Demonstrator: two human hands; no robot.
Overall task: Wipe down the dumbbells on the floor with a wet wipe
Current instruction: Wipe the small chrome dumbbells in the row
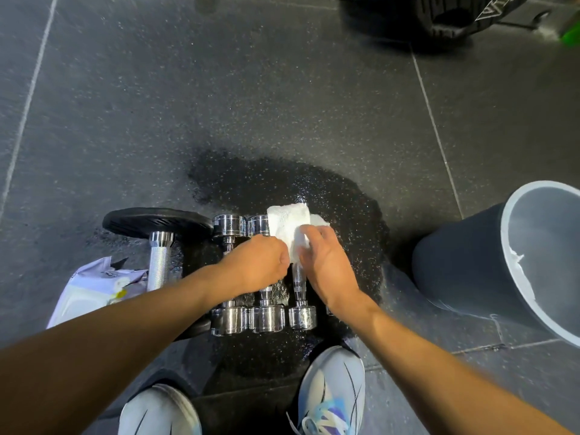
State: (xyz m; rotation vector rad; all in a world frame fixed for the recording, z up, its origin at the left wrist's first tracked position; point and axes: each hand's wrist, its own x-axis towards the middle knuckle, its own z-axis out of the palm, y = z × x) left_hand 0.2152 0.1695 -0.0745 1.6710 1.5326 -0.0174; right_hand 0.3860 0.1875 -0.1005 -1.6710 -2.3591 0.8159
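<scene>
Both hands, left hand [255, 265] and right hand [326, 265], grips pinching crumpled white wet wipe [290, 227] over chrome dumbbells [266, 318], wet speckled rubber floor [251, 120]

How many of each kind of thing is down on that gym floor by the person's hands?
Small chrome dumbbells: 3 plainly seen; a possible fourth is hidden under the right hand
Big black-plate dumbbell: 1
White wipe: 1, held by both hands, left hand included
Wipe packet: 1
Grey bin: 1
Total: 7
</scene>
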